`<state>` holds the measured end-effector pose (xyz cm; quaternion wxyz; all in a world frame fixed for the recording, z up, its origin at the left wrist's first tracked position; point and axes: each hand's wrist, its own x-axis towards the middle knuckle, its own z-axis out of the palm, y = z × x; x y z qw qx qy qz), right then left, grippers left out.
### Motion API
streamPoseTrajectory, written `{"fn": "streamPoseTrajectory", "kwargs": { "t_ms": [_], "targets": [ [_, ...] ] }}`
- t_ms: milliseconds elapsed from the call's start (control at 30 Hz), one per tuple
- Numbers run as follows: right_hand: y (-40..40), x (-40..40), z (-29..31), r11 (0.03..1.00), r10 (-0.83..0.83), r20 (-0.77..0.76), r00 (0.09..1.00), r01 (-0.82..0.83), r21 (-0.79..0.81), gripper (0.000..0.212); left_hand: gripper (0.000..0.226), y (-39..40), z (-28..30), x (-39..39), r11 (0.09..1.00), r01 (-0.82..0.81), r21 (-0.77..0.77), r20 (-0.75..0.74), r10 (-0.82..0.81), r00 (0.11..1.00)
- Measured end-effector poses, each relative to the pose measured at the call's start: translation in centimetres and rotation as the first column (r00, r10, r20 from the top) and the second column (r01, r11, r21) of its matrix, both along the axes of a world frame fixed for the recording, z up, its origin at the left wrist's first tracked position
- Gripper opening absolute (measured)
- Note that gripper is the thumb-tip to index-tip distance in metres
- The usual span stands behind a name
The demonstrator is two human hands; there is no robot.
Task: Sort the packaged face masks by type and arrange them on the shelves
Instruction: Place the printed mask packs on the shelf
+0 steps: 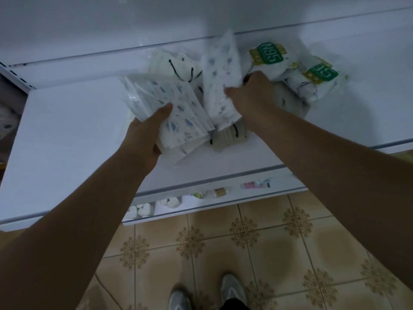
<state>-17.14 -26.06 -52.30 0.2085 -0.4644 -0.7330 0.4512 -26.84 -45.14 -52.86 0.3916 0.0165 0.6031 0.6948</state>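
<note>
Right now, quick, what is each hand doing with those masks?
Left hand: closed on a fanned stack of blue-patterned mask packets.
Right hand: closed on one blue-dotted mask packet, held upright.

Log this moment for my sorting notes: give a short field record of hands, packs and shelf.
left hand: holds fanned stack of blue-print mask packs
right hand: grips one blue-print pack, tilted up
N95 packs: two, lying far right on the shelf
cream masks with black loops: loose in the middle
shelf: white, left part bare
</note>
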Motion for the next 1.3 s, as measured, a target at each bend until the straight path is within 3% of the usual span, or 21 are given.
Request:
{"fn": "streamPoseTrajectory", "kwargs": {
  "t_ms": [67, 167, 300, 467, 600, 667, 733, 800, 867, 967, 1033, 1100, 1167, 1300],
  "targets": [
    [0.8, 0.3, 0.9, 0.989, -0.117, -0.131, 0.984, 0.103, -0.105, 0.026, 0.040, -0.3, 0.4, -0.1, 0.998, 0.034, 0.055, 0.040, -0.037, 0.999],
    [2.2, 0.7, 2.4, 0.952, -0.211, -0.212, 0.954, 0.151, -0.268, 0.036, 0.031, -0.7, 0.6, -0.7, 0.998, 0.036, 0.054, 0.057, -0.039, 0.998],
    [2.9, 2.3, 3.7, 0.903, -0.249, -0.258, 0.934, 0.128, -0.409, 0.008, 0.036, -0.9, 1.1, -1.2, 1.000, -0.003, -0.018, 0.027, 0.003, 1.000],
    [1.5, 4.1, 4.2, 0.827, -0.169, -0.363, 0.916, -0.068, -0.558, 0.007, 0.052, -0.1, 1.2, -0.9, 0.999, -0.043, 0.010, 0.035, 0.043, 0.998],
    [-1.2, 3.7, 3.2, 0.785, -0.051, -0.326, 0.944, -0.164, -0.597, 0.005, 0.022, 1.1, 1.4, 0.2, 0.994, -0.021, 0.111, 0.109, 0.008, 0.994],
    [-2.4, 3.1, 2.1, 0.803, 0.008, -0.321, 0.947, -0.197, -0.562, 0.017, 0.044, 1.6, 1.5, 0.5, 0.966, 0.076, 0.247, 0.144, -0.115, 0.983],
    [-3.0, 2.9, 1.2, 0.786, 0.103, -0.356, 0.929, -0.296, -0.543, 0.052, 0.065, 1.9, 1.4, 0.9, 0.927, 0.179, 0.329, 0.151, -0.238, 0.959],
    [-3.0, 3.0, 0.5, 0.785, 0.195, -0.353, 0.915, -0.362, -0.503, 0.096, 0.057, 2.1, 1.4, 1.7, 0.949, 0.212, 0.231, 0.072, -0.235, 0.969],
    [-3.2, 2.8, 0.4, 0.799, 0.202, -0.366, 0.908, -0.369, -0.475, 0.109, 0.046, 2.3, 1.5, 2.3, 0.974, 0.160, 0.158, -0.001, -0.162, 0.987],
    [-2.9, 2.5, 0.5, 0.828, 0.204, -0.288, 0.936, -0.322, -0.460, 0.131, 0.050, 2.2, 1.3, 1.7, 0.973, 0.138, 0.187, -0.009, -0.139, 0.990],
    [-2.4, 2.8, 0.5, 0.820, 0.290, -0.197, 0.937, -0.349, -0.454, 0.122, 0.059, 1.8, 1.4, 1.2, 0.956, 0.161, 0.247, 0.029, -0.173, 0.984],
    [-2.3, 3.4, 1.0, 0.803, 0.338, -0.154, 0.929, -0.369, -0.467, 0.090, 0.057, 1.1, 1.5, 1.4, 0.941, 0.169, 0.294, 0.089, -0.203, 0.975],
    [-2.8, 4.0, 1.5, 0.850, 0.309, -0.161, 0.937, -0.348, -0.395, 0.060, 0.052, 0.0, 1.7, 2.3, 0.942, 0.152, 0.300, 0.144, -0.203, 0.969],
    [-6.4, 5.6, 3.8, 0.918, 0.203, -0.223, 0.954, -0.265, -0.296, 0.020, 0.045, -3.0, 3.7, 5.8, 0.952, 0.120, 0.280, 0.226, -0.187, 0.956]
  ]
}}
